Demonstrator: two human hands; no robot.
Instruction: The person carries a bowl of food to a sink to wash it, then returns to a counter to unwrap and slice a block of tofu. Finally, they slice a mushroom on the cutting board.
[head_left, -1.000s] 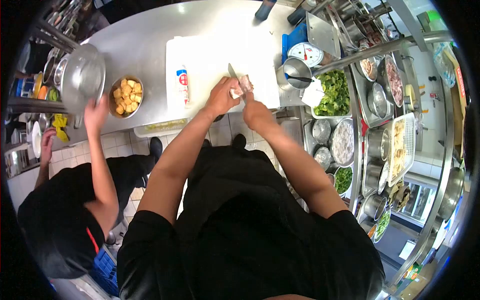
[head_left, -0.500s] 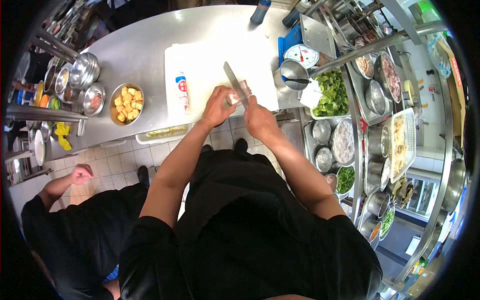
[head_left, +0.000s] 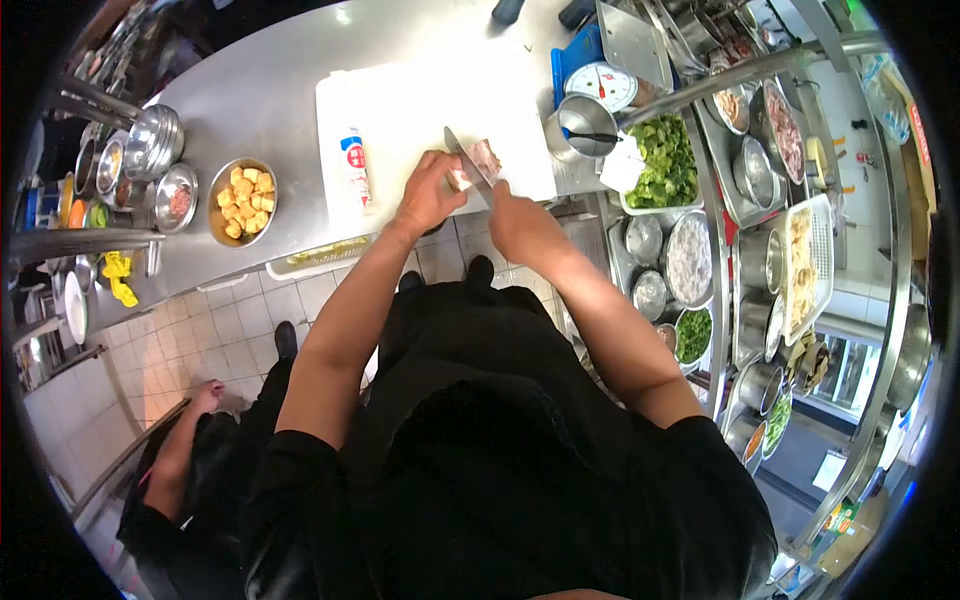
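My right hand (head_left: 524,232) is closed round the handle of a kitchen knife (head_left: 464,154), whose blade points away from me over the white cutting board (head_left: 400,105). Left of the blade, my left hand (head_left: 430,190) has its fingers curled on a piece of pinkish, pale-edged meat (head_left: 458,179), pressing it to the board; they partly hide it. More of the meat (head_left: 486,158) lies against the blade's right side. A white, red and blue packet (head_left: 355,168) rests on the board's left part.
A bowl of golden fried cubes (head_left: 242,203) and a small bowl of pink meat (head_left: 178,198) stand left. To the right are a steel pot (head_left: 580,128), a blue scale (head_left: 598,84), leafy greens (head_left: 661,165) and a rail (head_left: 745,85). A co-worker's arm (head_left: 180,445) is lower left.
The meat right of the blade now lies spread wider. My hands remain on the knife and meat. The co-worker has shifted down and back, and the whole view has tilted slightly.
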